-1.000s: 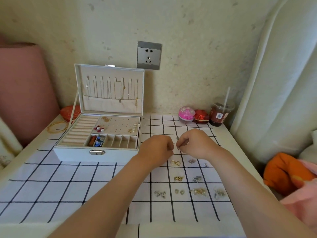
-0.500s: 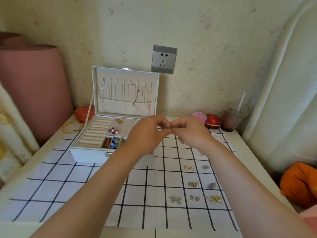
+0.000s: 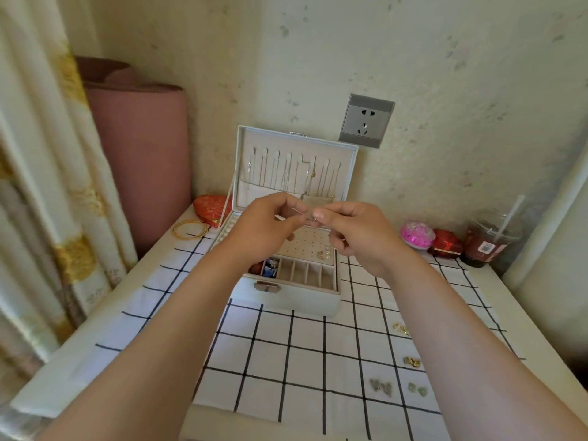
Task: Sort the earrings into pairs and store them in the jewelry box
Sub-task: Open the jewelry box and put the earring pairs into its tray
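- Silvery metal, a thin earring (image 3: 307, 215) sits pinched between the two hands, held in the air above the open jewelry box (image 3: 286, 249), well clear of the table.
- Its visible part is a fine wire or hook that runs roughly left to right, from the left hand (image 3: 264, 230) toward the right hand (image 3: 356, 237); the rest of it is too small and blurred to make out.
- Left thumb and forefinger are closed together on the wire end; the right fingertips (image 3: 319, 214) are closed on the other end, where a small dark bit shows. Whether this is one earring or a pair pressed together, I cannot tell.
- Directly below and slightly behind the pinch lies the pegboard panel (image 3: 313, 241) of the box, with a few small earrings (image 3: 324, 251) already on its right side. The coming move looks like a short drop straight down into that panel, and both hands are about equally near it.
- In front of the panel runs a row of small compartments (image 3: 305, 275), mostly bare, the leftmost ones holding blue and red bits. The left hand hides the left part of the tray.
- Inside the upright lid (image 3: 296, 167) hang thin chains.
- On the checked cloth (image 3: 286, 361) to the right, well apart from the box, more earrings (image 3: 380, 386) wait in small groups; the right forearm hides part of that area, so the count is uncertain.
- At the edges stand a gold bangle (image 3: 190, 230), a red pouch (image 3: 211, 209) and a drink cup (image 3: 488, 243).
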`<state>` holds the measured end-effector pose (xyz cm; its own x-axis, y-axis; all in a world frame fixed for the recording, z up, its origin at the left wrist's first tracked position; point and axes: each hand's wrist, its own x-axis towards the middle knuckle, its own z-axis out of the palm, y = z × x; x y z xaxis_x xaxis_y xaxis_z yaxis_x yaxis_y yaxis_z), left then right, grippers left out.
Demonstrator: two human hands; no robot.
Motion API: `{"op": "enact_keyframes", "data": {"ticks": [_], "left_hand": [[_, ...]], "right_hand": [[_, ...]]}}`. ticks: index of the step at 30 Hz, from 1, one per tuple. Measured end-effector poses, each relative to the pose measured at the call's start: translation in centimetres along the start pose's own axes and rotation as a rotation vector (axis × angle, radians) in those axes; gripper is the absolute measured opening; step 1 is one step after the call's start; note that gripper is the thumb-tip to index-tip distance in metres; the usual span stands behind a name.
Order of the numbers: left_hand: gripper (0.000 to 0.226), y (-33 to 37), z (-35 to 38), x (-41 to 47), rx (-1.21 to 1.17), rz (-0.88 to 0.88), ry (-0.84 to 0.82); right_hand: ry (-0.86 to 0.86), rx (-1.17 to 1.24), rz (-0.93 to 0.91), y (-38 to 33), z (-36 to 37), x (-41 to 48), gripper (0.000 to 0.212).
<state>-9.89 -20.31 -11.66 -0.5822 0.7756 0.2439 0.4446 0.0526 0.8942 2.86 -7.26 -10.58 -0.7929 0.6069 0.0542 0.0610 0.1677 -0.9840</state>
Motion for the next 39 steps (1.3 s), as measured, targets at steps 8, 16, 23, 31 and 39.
{"op": "enact_keyframes", "data": {"ticks": [8,16,23,31,39], "left_hand": [[0.008,-0.8,-2.9,-0.5,-0.097,0.005,0.067],[0.013,-1.2,-4.2,-0.2,-0.173,-0.035,0.157],[0.01,-1.9,-4.8,0.1,-0.213,-0.097,0.167],[0.007,-4.4,-5.6,0.5,-0.078,-0.213,0.277],[0.006,-4.3,-5.1,0.4,-0.083,-0.198,0.259]], "right_hand": [[-0.005,0.102,-0.051,-0.6,3.9,1.3,0.015],[-0.065,-0.065,-0.168,-1.6,5.2,2.6,0.019],[-0.034,-0.177,-0.245,-1.4,5.8,4.9,0.011],[0.04,-0.661,-0.328,2.3,6.9,6.2,0.008],[0.078,-0.948,-0.501,4.2,7.2,6.7,0.007]]}}
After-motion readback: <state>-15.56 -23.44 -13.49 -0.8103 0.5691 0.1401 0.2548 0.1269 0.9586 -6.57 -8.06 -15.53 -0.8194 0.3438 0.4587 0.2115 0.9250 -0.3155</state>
